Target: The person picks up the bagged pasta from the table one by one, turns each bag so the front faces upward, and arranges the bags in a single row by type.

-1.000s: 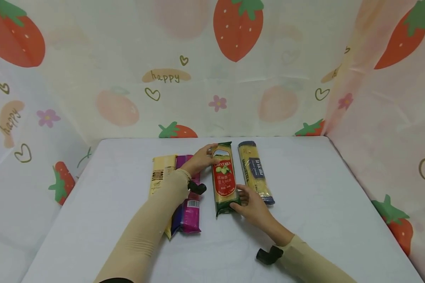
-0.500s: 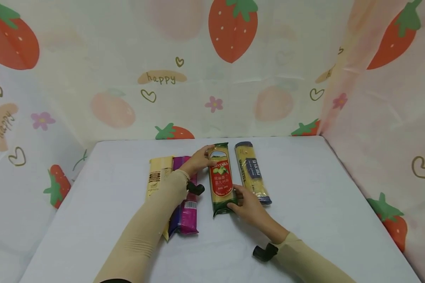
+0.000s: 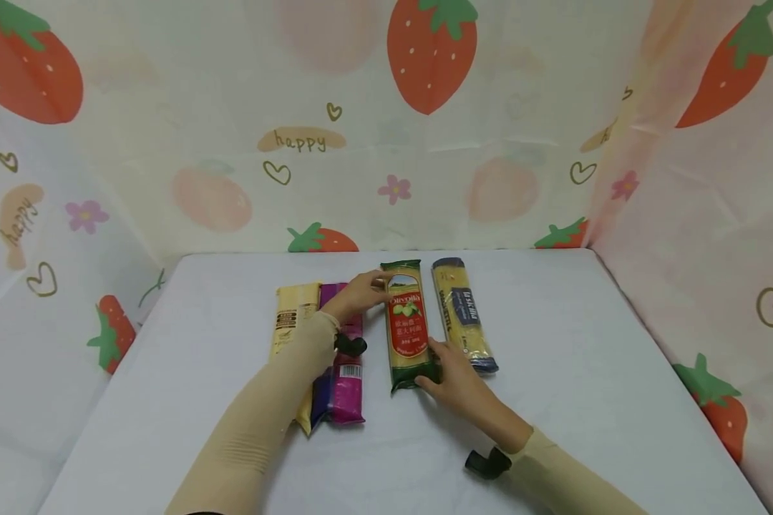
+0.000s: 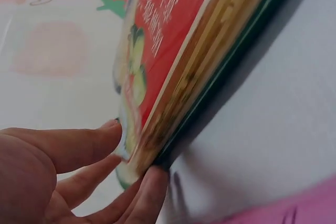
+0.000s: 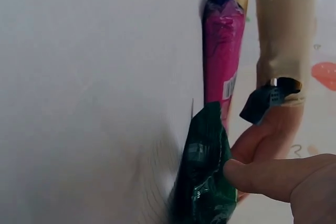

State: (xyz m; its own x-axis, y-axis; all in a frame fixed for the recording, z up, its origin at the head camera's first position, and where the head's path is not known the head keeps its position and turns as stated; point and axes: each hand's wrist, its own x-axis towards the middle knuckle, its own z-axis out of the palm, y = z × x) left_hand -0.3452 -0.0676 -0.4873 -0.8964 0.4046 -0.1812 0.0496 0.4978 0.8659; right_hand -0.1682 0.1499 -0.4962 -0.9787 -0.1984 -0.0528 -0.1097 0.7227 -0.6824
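Note:
A red, green and gold pack of spaghetti [image 3: 408,322] lies lengthwise near the middle of the white table. My left hand [image 3: 358,295] is at its far left corner; in the left wrist view, the thumb and fingers [image 4: 152,192] flank the pack's end. At the near right corner, my right hand [image 3: 457,383] holds the green end between thumb and fingers. The right wrist view shows the thumb against the crinkled green wrapper [image 5: 207,166], with the other fingers mostly hidden.
Just right lies a yellow pasta pack [image 3: 465,311] with blue ends. On the left, under my left forearm, are a purple-pink pack [image 3: 346,393] and a cream-yellow pack [image 3: 290,315] side by side. A strawberry-print cloth [image 3: 393,129] hangs behind the table.
My left hand has drawn slightly left along the pack's corner, and my right thumb has shifted a little toward the near edge. The spaghetti pack has stayed nearly in place.

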